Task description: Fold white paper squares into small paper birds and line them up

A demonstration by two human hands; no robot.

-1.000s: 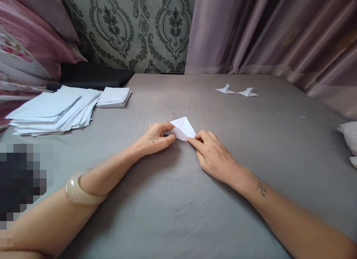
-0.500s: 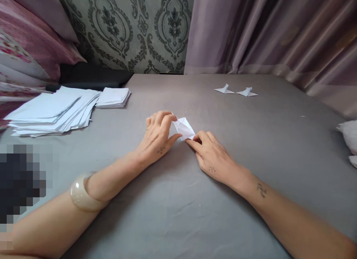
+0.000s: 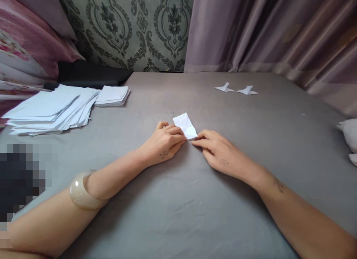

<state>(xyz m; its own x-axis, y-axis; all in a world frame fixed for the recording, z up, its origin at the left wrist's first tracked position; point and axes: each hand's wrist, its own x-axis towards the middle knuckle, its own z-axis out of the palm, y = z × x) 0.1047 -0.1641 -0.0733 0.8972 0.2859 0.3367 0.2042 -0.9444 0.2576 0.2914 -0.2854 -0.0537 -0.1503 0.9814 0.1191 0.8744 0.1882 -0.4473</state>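
Note:
A small folded square of white paper (image 3: 185,124) lies at the middle of the grey-covered surface, with faint creases across it. My left hand (image 3: 169,142) pinches its near left edge, fingers pressed together. At the near right corner, my right hand (image 3: 213,147) holds the paper between thumb and forefinger. The fingertips cover the paper's lower edge. Farther back on the right stand two folded white paper birds (image 3: 225,87), side by side, each with a raised middle and flat pointed ends.
On the left lie a large, uneven stack of white paper sheets (image 3: 47,108) and a smaller stack of paper squares (image 3: 113,94). Black cloth (image 3: 92,75) lies behind them. Curtains (image 3: 228,32) hang at the back right, and a white bundle (image 3: 350,134) sits at the right edge.
The paper has gone from a partly opened, creased shape to a flatter square. My left hand has moved down to its near edge, and the right hand has shifted slightly right.

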